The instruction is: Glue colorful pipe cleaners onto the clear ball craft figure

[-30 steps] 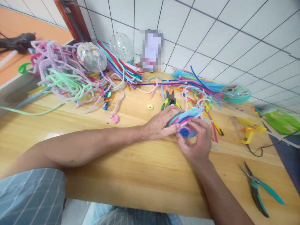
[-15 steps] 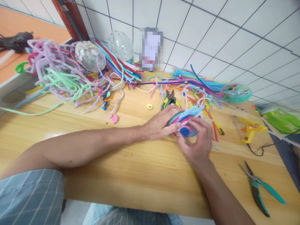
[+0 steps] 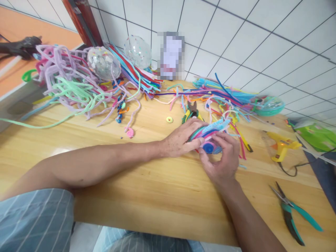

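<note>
Between both hands is a rounded craft piece made of pipe cleaners in bands of light blue, dark blue, pink and green. A coiled blue disc shows on its near side. My left hand is closed on the piece's left side, thumb across its front. From the right, my right hand grips it with thumb and fingers near the blue disc. Its underside is hidden. Just behind my left hand lie pliers with green and yellow handles. A small yellow ring rests left of them.
Tangled lilac and green pipe cleaners fill the left back, beside clear balls with bits inside. More pipe cleaners lie at the back. On the right are a yellow glue gun with its cord and teal-handled pliers. A phone leans against the tiled wall.
The whole view has shifted slightly, so everything appears a little further right. Both hands keep the same hold on the pipe cleaner piece.
</note>
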Demonstrator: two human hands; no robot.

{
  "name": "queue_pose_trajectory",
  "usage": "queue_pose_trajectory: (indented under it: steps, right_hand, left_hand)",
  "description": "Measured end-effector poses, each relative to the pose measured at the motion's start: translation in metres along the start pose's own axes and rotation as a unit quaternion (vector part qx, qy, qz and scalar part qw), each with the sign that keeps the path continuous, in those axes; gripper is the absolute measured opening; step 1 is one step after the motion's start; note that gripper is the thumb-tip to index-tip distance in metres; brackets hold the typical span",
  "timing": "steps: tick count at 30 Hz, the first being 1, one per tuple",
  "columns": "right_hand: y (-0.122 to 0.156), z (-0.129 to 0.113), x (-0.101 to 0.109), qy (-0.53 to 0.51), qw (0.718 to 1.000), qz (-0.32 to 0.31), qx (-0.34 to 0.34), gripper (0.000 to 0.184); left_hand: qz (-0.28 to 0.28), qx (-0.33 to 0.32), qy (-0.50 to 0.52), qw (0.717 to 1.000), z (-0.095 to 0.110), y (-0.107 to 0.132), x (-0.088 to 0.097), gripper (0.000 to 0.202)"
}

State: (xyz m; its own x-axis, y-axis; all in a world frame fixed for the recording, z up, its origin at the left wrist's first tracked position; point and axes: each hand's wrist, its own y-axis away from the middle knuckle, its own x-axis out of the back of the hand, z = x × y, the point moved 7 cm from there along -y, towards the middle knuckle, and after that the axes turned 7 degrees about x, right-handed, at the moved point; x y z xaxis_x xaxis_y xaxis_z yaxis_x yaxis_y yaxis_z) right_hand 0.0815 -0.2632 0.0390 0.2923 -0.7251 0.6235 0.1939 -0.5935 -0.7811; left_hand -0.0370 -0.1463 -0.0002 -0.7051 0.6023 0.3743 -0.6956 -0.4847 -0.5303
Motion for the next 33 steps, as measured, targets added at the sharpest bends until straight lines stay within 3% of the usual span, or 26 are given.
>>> queue_pose_trajectory:
  steps: [33]
  right_hand:
    - [-0.0002, -0.0047, 0.0023, 0.002, 1.0, 0.0, 0.008, 0.05]
  left_hand:
    - [0.008, 0.006, 0.006, 1.0, 0.0055, 0.0028, 0.0021, 0.053]
